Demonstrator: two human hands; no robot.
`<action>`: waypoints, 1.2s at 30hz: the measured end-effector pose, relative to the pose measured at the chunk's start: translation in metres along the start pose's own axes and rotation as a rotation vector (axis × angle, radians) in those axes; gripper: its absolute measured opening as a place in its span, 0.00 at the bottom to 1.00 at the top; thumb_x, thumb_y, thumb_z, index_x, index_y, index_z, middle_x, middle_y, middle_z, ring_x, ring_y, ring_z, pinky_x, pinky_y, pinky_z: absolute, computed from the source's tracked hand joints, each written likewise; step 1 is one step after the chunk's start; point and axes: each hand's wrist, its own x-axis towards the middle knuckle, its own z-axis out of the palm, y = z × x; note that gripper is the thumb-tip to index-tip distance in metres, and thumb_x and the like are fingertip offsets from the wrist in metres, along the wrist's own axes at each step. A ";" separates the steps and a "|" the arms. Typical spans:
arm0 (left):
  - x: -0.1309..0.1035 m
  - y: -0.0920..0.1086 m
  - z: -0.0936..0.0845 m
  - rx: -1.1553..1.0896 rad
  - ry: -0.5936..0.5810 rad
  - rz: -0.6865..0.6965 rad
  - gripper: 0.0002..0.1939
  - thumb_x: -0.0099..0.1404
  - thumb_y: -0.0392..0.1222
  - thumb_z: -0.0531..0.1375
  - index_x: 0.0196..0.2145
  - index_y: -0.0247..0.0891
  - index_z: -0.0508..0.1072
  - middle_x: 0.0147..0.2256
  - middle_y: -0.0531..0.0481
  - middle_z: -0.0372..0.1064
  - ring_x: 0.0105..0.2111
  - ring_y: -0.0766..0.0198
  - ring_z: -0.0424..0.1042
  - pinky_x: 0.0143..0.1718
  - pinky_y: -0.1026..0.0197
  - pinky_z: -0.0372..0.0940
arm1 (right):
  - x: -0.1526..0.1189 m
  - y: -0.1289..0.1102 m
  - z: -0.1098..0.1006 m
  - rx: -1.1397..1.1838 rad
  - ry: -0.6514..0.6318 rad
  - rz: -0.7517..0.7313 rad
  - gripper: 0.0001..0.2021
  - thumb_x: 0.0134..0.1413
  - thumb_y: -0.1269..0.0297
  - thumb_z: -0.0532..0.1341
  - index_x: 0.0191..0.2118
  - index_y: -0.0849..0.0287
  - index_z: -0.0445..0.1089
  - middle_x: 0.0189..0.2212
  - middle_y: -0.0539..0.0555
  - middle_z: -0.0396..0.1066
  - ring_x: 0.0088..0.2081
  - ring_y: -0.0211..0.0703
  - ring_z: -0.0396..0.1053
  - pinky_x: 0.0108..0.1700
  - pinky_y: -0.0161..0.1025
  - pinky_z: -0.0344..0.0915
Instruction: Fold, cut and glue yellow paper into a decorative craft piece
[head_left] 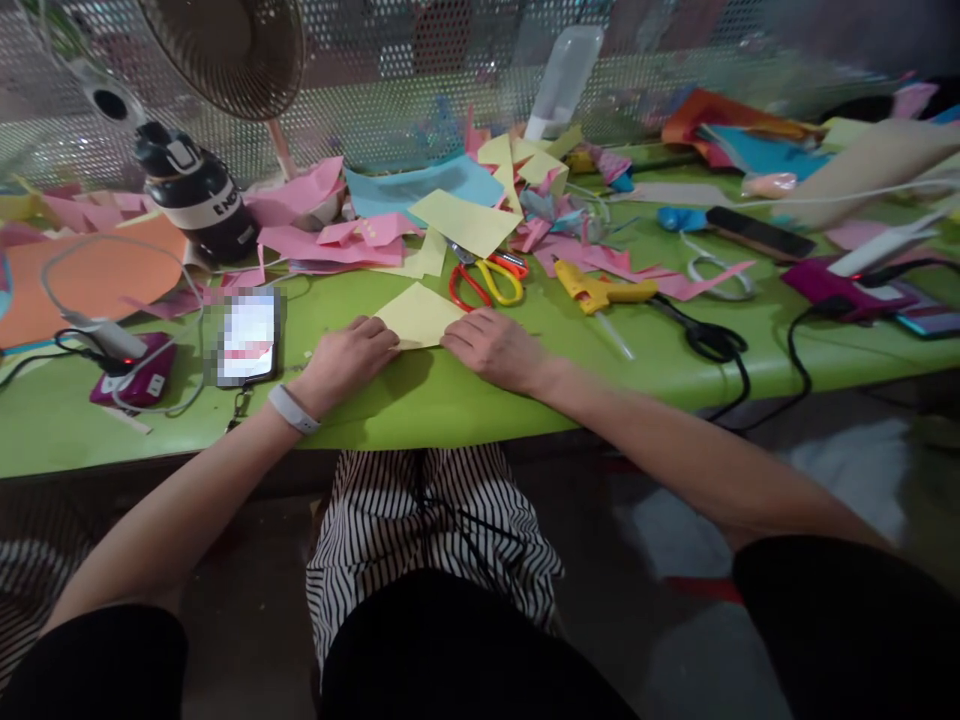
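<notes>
— What do your hands have?

— My left grip (352,352) lies nearly flat, fingers together, pressing the near left corner of the yellow paper (420,315) onto the table (450,400). My right grip (491,345) lies flat too, palm down, fingertips on the paper's right edge. Neither closes around anything; both only press down.

— Where is the paper?

— Between my two grips, flat on the table. It looks like a folded triangle, its point away from me.

— What lies past it?

— Just beyond my right grip, scissors (486,280) with red and yellow handles. To the right of those, a yellow glue gun (600,292), and further right black scissors (701,335) with a black cable beside them.

— And to your left?

— A phone (247,337) lies near my left grip, screen up. Further left sits a purple device (135,380) with white cables. Behind the phone stands a black bottle (199,195), and above that a fan (225,50).

— The rest?

— Pink, blue and yellow paper scraps (352,235) piled well beyond both grips. A white band (292,408) sits on my left wrist.
</notes>
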 end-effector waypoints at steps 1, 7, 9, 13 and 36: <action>0.001 -0.001 0.000 -0.015 0.003 0.015 0.13 0.75 0.45 0.53 0.44 0.37 0.75 0.43 0.42 0.74 0.44 0.57 0.71 0.33 0.61 0.63 | -0.001 0.001 0.001 0.008 0.010 0.007 0.23 0.70 0.76 0.42 0.48 0.66 0.75 0.44 0.65 0.75 0.43 0.50 0.67 0.46 0.46 0.59; 0.002 -0.005 0.003 -0.050 0.044 0.085 0.14 0.76 0.44 0.52 0.42 0.35 0.75 0.42 0.42 0.74 0.42 0.58 0.72 0.35 0.62 0.64 | -0.006 0.007 0.013 0.062 0.124 0.041 0.19 0.70 0.75 0.46 0.45 0.66 0.75 0.42 0.64 0.75 0.42 0.50 0.68 0.43 0.45 0.60; 0.002 -0.005 0.005 -0.033 0.069 0.091 0.15 0.76 0.44 0.51 0.42 0.35 0.75 0.41 0.42 0.74 0.42 0.58 0.72 0.34 0.61 0.64 | -0.006 0.009 0.018 0.087 0.178 0.046 0.18 0.70 0.72 0.48 0.43 0.66 0.76 0.40 0.64 0.75 0.40 0.50 0.67 0.42 0.45 0.60; 0.006 -0.003 0.008 -0.030 0.095 0.045 0.14 0.75 0.43 0.51 0.41 0.35 0.75 0.39 0.42 0.74 0.41 0.57 0.72 0.36 0.58 0.67 | -0.004 0.013 0.020 0.202 0.219 0.104 0.14 0.70 0.63 0.54 0.40 0.62 0.76 0.39 0.62 0.74 0.41 0.50 0.67 0.42 0.45 0.61; 0.013 0.045 0.006 -0.092 -0.060 -0.065 0.27 0.75 0.41 0.46 0.67 0.29 0.59 0.69 0.35 0.54 0.70 0.51 0.52 0.71 0.40 0.35 | 0.033 0.039 -0.011 0.761 -0.221 0.540 0.07 0.54 0.64 0.69 0.30 0.61 0.74 0.28 0.52 0.73 0.31 0.39 0.67 0.34 0.38 0.58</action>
